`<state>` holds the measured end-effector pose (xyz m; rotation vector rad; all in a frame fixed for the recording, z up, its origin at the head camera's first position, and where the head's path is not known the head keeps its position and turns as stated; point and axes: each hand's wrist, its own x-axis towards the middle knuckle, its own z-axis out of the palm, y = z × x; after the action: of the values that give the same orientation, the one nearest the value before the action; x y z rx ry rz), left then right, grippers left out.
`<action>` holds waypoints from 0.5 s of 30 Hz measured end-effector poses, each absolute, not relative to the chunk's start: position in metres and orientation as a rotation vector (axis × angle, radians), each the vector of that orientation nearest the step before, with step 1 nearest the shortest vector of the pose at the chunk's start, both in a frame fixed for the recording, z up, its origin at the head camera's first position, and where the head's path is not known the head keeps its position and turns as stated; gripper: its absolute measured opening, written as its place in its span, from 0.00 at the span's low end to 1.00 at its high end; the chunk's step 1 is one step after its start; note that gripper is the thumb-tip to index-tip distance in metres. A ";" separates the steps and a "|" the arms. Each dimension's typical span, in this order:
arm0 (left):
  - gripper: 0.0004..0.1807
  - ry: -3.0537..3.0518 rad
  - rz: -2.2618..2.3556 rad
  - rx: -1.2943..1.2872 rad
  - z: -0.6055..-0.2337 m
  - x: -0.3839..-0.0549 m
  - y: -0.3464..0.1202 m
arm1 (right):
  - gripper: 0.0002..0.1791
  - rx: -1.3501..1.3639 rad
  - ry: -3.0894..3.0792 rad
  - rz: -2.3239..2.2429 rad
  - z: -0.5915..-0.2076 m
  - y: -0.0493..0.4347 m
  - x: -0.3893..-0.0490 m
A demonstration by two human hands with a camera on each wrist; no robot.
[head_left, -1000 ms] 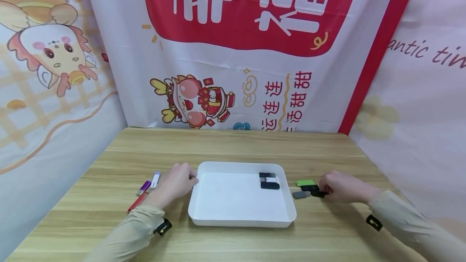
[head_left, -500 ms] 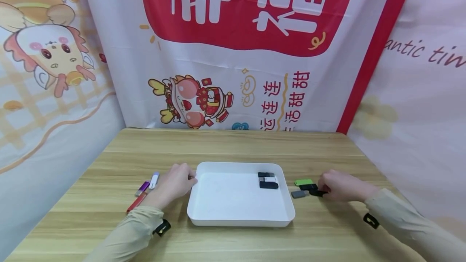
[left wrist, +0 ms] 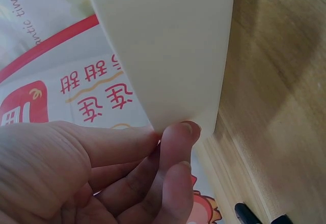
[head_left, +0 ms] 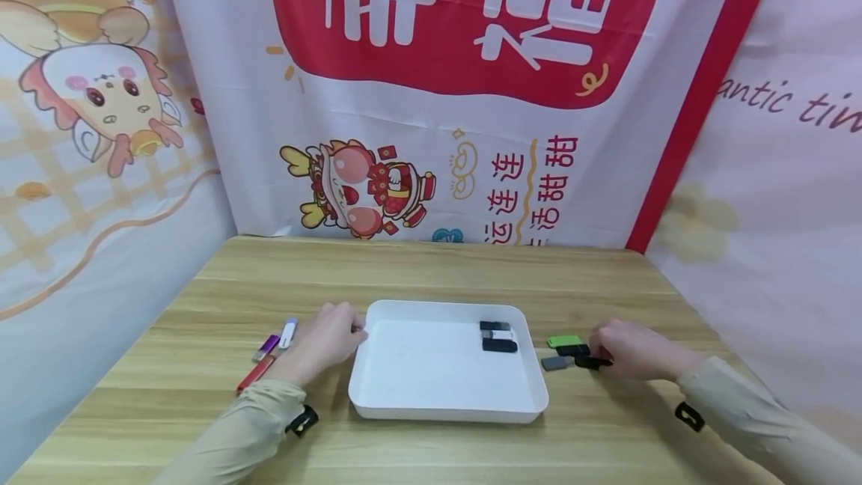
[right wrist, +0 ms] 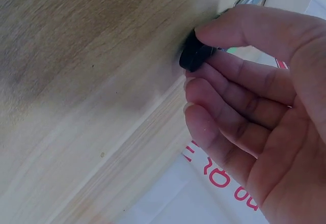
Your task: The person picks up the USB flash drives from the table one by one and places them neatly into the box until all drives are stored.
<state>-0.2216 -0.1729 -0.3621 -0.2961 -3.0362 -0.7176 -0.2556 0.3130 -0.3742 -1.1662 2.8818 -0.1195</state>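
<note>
At the left wall of a white tray [head_left: 438,380], my left hand [head_left: 326,339] pinches the rim between thumb and forefinger; the left wrist view shows the fingertips on the tray's wall [left wrist: 173,51]. My right hand [head_left: 633,352] is to the right of the tray, with thumb and fingers on a black USB stick [right wrist: 196,53] low over the table. Beside that stick lie a green USB stick [head_left: 564,340], another black one [head_left: 572,350] and a grey one [head_left: 556,363]. Inside the tray, near its right wall, a black stick [head_left: 500,346], a white one [head_left: 501,334] and another dark one [head_left: 494,325] lie in a row.
Left of the left hand lie a purple USB stick [head_left: 266,348], a white one [head_left: 287,334] and a red one [head_left: 256,374], partly behind the forearm. Printed cloth [head_left: 431,111] hangs behind the wooden table [head_left: 431,268] and on both sides.
The head view shifts slightly. My left hand stays on the tray rim, and my right hand stays at the black USB stick with barely any movement.
</note>
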 end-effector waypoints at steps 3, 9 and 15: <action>0.24 -3.037 -0.719 -0.296 -0.361 -0.222 -0.172 | 0.14 -1.154 2.874 -0.122 -0.373 0.313 -0.254; 0.25 -3.028 -0.725 -0.296 -0.362 -0.222 -0.173 | 0.13 -1.171 2.863 -0.139 -0.372 0.313 -0.254; 0.24 -3.032 -0.726 -0.291 -0.362 -0.221 -0.173 | 0.13 -1.190 2.878 -0.166 -0.371 0.316 -0.255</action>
<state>-0.2215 -0.1733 -0.3624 -0.2914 -3.0325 -0.7261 -0.2546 0.3164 -0.3712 -1.1896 2.8777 -0.1665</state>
